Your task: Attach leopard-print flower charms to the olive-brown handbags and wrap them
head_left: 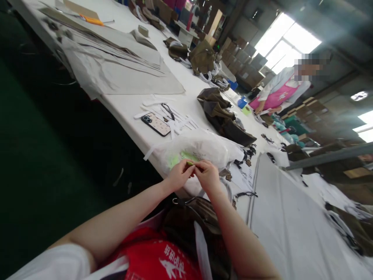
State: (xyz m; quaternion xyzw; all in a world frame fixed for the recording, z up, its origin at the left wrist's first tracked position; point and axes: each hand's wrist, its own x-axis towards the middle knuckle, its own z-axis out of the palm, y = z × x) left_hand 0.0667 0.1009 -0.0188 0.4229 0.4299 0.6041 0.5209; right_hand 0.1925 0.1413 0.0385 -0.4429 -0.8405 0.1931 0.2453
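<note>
My left hand (178,174) and my right hand (208,175) meet fingertip to fingertip, both pinching a small yellow-green piece (190,163). Just beyond them lies a clear plastic bag (208,146) with bright green items (184,156) showing in it. Below my hands, a dark brown bag (186,219) with a metal ring and a white strip rests against my red apron (159,252). To the right of my right hand are black cords with small brown charms (247,155).
A phone (155,124) lies near the table edge among white strips. Stacked sheets (136,74) and an orange cutter (91,20) are farther left. Brown bags (223,116) line the table. A person in a pink apron (271,97) stands across it. Grey sheeting (288,210) covers the right side.
</note>
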